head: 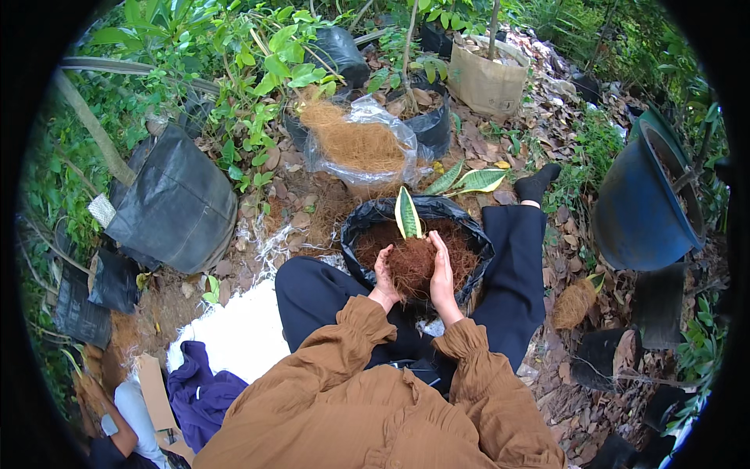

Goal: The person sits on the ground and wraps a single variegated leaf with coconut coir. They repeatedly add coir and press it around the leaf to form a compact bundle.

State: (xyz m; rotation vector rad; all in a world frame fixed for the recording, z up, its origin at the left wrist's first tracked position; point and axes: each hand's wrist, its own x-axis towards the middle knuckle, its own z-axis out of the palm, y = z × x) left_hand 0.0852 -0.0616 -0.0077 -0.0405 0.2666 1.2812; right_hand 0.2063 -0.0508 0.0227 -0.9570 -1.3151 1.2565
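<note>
Between my legs stands a black plastic bag (pixel 481 225) holding loose brown coconut fibre (pixel 463 234). My left hand (pixel 385 278) and my right hand (pixel 441 271) cup a ball of dark brown fibre (pixel 410 267) from either side, over the bag. A snake plant leaf (pixel 407 214) with pale yellow edges rises upright from the top of the ball. Behind the bag, more snake plant leaves (pixel 477 180) lie on the ground. The underside of the ball is hidden from view.
Beyond the leaves, a clear plastic bag (pixel 413 138) holds lighter fibre (pixel 363 146). A fibre-wrapped cutting (pixel 574 305) lies right of my leg. A blue pot (pixel 630 199) and a black grow bag (pixel 176 199) flank me. Another person's arm (pixel 111 410) shows lower left.
</note>
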